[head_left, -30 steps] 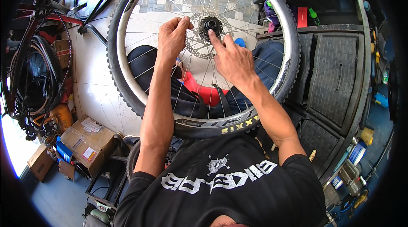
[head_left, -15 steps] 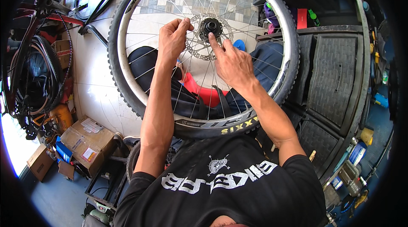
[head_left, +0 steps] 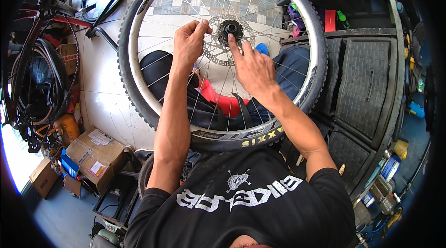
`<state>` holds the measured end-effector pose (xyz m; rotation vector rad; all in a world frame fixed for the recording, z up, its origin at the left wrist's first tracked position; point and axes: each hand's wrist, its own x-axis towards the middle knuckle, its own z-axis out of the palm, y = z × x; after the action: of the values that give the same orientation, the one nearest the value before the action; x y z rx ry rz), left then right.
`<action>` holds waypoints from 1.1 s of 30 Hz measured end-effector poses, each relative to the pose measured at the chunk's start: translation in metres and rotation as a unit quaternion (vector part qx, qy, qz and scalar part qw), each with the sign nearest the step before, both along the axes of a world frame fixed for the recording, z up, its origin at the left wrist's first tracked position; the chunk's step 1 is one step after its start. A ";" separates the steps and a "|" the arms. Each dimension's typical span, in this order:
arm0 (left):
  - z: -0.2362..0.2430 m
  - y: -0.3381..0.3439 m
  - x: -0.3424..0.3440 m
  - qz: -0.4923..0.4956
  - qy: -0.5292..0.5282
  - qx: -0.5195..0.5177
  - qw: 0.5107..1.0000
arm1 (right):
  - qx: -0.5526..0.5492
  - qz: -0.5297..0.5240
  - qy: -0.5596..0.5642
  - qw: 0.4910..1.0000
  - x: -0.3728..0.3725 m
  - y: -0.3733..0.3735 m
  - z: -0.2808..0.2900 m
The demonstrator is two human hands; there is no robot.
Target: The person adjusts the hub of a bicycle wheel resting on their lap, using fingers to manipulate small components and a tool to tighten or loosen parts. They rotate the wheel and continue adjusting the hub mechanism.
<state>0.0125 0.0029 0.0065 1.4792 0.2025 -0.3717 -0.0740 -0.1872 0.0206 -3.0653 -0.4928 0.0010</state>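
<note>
A bicycle wheel (head_left: 317, 39) with a knobby black tyre and a silver rim rests across my lap, over dark trousers. At its centre is a black hub (head_left: 227, 26), with a perforated disc brake rotor (head_left: 214, 56) behind it. The index finger of my right hand (head_left: 254, 67) is stretched out with its tip on the near side of the hub; the other fingers are curled. Left of the hub, my left hand (head_left: 188, 42) is closed in a pinch above the spokes. Whatever its fingertips hold, if anything, is too small to make out.
Bicycles (head_left: 44, 20) stand at the left, with cardboard boxes (head_left: 95, 157) below them. Dark woven-pattern drawers (head_left: 367, 80) line the right side. Tools hang or lie beyond them. A red box (head_left: 330, 20) and a green bottle (head_left: 343, 18) sit on a shelf at the upper right.
My right hand has shifted slightly, its index fingertip moving a little upward on the hub. My left hand and the wheel look unmoved.
</note>
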 end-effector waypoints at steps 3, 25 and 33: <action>0.000 -0.001 0.000 0.001 0.003 0.003 1.000 | 0.018 -0.003 0.004 1.000 -0.001 -0.001 0.000; -0.005 -0.014 -0.004 -0.009 -0.039 0.014 0.999 | 0.652 -0.154 0.280 0.688 0.019 -0.033 0.017; 0.003 -0.013 -0.005 -0.014 -0.025 -0.010 1.000 | 0.795 -0.128 0.343 0.483 0.025 -0.044 0.012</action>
<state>0.0076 -0.0099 0.0097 1.4708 0.1382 -0.3572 -0.0493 -0.2313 0.0330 -1.0162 0.1182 0.4437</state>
